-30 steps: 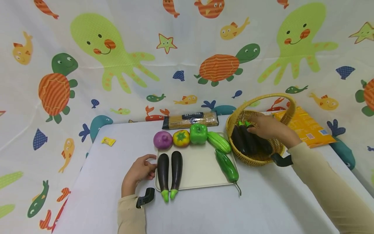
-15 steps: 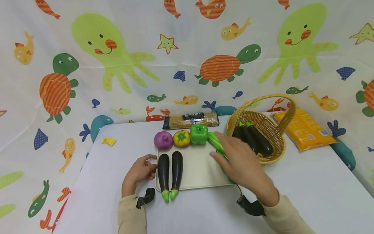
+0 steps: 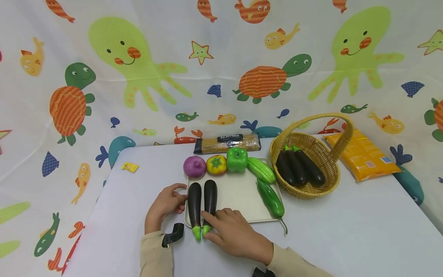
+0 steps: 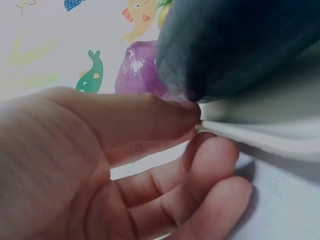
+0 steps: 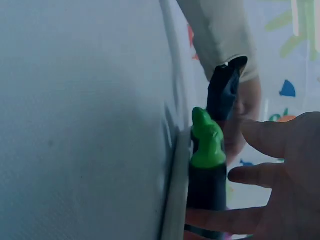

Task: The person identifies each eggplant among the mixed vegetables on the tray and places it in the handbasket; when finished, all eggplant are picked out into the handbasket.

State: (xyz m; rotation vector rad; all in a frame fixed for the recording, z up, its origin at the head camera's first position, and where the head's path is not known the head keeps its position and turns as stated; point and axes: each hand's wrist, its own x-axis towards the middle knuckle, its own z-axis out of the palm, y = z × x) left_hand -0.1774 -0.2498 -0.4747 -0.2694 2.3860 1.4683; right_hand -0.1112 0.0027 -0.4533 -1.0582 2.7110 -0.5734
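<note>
In the head view, two dark eggplants lie side by side on the left part of a cream tray (image 3: 238, 196), green stems toward me. My left hand (image 3: 167, 202) pinches the tray's left rim beside the left eggplant (image 3: 195, 200); the left wrist view shows the thumb above the rim (image 4: 260, 137) and fingers below. My right hand (image 3: 235, 234) is over the stem end of the right eggplant (image 3: 210, 192), fingers spread. In the right wrist view these fingers are around its green cap (image 5: 209, 145) without a visible grip; whether they touch it I cannot tell.
Along the tray's back sit a purple onion (image 3: 194, 167), a yellow-red pepper (image 3: 216, 164), a green bell pepper (image 3: 237, 159) and a ridged green vegetable (image 3: 261, 170). A long green pepper (image 3: 271, 198) lies right. A handled basket (image 3: 333, 181) holds several eggplants; spaghetti (image 3: 226, 144) lies behind.
My right hand has come out of the basket and travelled left across the tray to the right eggplant, carrying nothing visible. The left hand stays at the tray's rim.
</note>
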